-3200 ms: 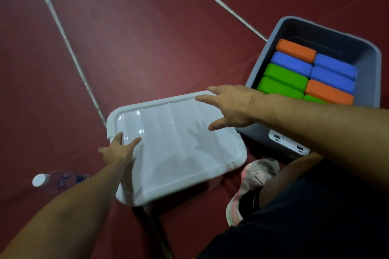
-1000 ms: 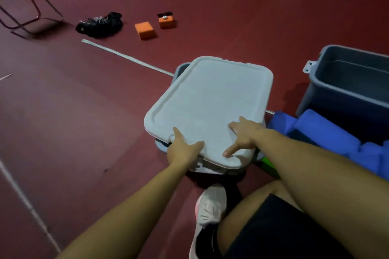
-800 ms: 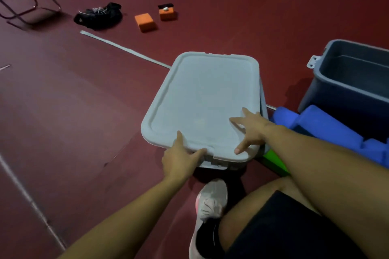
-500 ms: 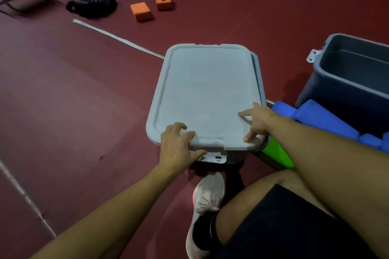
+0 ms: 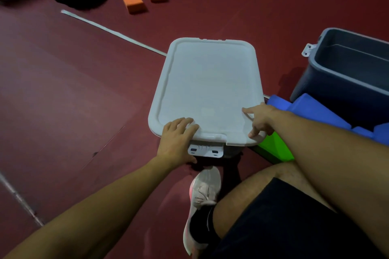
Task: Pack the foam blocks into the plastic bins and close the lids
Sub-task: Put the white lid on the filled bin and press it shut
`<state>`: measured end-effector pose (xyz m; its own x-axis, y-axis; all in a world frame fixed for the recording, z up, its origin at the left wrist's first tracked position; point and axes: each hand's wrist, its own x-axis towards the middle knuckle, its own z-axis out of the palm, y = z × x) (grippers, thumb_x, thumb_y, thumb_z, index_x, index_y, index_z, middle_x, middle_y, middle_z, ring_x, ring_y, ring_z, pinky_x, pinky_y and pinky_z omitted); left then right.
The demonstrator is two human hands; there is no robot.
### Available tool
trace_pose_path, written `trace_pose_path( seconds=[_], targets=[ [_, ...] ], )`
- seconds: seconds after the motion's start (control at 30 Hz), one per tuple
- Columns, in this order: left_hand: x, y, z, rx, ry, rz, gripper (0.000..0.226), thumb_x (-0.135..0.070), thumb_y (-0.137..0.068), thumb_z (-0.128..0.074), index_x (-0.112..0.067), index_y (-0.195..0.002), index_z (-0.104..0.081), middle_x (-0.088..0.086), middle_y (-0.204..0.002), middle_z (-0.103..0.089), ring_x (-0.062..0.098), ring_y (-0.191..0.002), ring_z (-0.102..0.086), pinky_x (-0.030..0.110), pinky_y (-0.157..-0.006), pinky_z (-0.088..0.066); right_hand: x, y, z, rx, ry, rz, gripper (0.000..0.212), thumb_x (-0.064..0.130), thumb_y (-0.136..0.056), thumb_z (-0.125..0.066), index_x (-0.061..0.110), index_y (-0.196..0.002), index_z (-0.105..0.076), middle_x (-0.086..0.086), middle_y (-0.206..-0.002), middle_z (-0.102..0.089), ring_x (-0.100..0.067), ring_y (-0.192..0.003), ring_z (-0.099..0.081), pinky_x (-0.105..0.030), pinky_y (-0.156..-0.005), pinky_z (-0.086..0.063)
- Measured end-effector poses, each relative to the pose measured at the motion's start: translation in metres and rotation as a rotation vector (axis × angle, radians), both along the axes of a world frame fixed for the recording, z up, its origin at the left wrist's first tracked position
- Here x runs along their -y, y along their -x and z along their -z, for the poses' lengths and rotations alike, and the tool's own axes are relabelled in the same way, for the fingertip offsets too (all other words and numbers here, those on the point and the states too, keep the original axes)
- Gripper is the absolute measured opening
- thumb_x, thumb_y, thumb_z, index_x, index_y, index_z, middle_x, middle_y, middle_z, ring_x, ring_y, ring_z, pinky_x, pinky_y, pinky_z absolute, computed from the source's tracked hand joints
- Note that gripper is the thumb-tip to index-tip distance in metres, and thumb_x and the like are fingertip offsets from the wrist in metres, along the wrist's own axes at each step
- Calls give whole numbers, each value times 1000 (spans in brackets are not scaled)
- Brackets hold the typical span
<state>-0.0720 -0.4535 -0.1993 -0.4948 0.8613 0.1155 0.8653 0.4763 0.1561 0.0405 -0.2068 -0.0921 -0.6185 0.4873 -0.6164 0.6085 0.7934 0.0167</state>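
Shoe [image 5: 203, 202] is resting on the red floor [image 5: 73, 101] nearest the viewer. Left hand [image 5: 177, 140], fingers relaxed, is pressing the lid's [image 5: 208, 86] near left corner; right hand [image 5: 260, 119], fingers spread, is pressing the near right corner. Lid is lying flat on its bin, latch [image 5: 205, 151] hanging below. Green block [image 5: 275, 149] and blue blocks [image 5: 313, 109] are lying right, beside an open grey bin [image 5: 345, 71]. Orange blocks [image 5: 134, 3] are sitting far left.

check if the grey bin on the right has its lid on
No, the grey bin on the right stands open with its inside showing, while the lid under both hands covers the other bin.
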Motion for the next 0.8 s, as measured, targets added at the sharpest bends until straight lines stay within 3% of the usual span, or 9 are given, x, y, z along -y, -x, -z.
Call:
trace_pose_path(
  seconds=[0.17,0.27,0.37,0.43,0.53,0.63,0.8],
  targets=[
    [6,7,8,55,-204,64,72,-61,-66,-69,-23,-126,-60,3,-136,-57,31,-123,-51,45,-100,-40,-6,-2,7,-49,17,51,106,28,-73,-85,32,-155,-19,-16,-150,-27,-34,-132,-39,-35,-99,-45],
    [1,11,-2,142,-299,3,47,-54,-80,-67,-24,-116,-72,1,-124,-68,26,-111,-61,34,-94,-41,-7,-2,9,-74,42,93,108,26,-69,-88,34,-154,-23,-16,-148,-27,-35,-131,-41,-38,-98,-47],
    [-5,13,-6,193,-311,-70,45,-58,-81,-61,-25,-107,-77,-1,-115,-72,22,-101,-62,28,-88,-42,-6,-1,10,-89,62,127,109,23,-68,-89,34,-154,-22,-17,-150,-26,-36,-132,-40,-41,-100,-47],
    [-8,12,-5,237,-318,-92,41,-56,-82,-61,-26,-105,-77,-2,-115,-72,21,-102,-60,32,-90,-46,-7,0,10,-97,59,153,117,23,-67,-90,36,-155,-14,-17,-152,-26,-37,-130,-43,-41,-99,-49],
    [-18,12,-12,359,-382,-225,22,-43,-80,-65,-29,-85,-79,-7,-99,-74,18,-97,-61,42,-84,-49,-9,-1,11,-100,91,233,131,22,-65,-91,38,-154,4,-14,-156,-29,-38,-127,-48,-44,-99,-49],
    [-23,16,-11,410,-414,-259,19,-44,-75,-65,-31,-79,-78,-12,-96,-70,12,-100,-60,45,-83,-50,-10,-3,12,-120,172,294,127,16,-67,-90,33,-156,0,-10,-158,-27,-38,-128,-47,-46,-98,-50],
    [-16,33,-13,435,-373,-277,36,-50,-71,-64,-32,-99,-77,-8,-119,-67,10,-114,-57,43,-98,-46,1,-1,10,-179,249,340,123,16,-65,-91,35,-155,-9,-7,-156,-30,-37,-117,-54,-49,-87,-57]
  ],
)
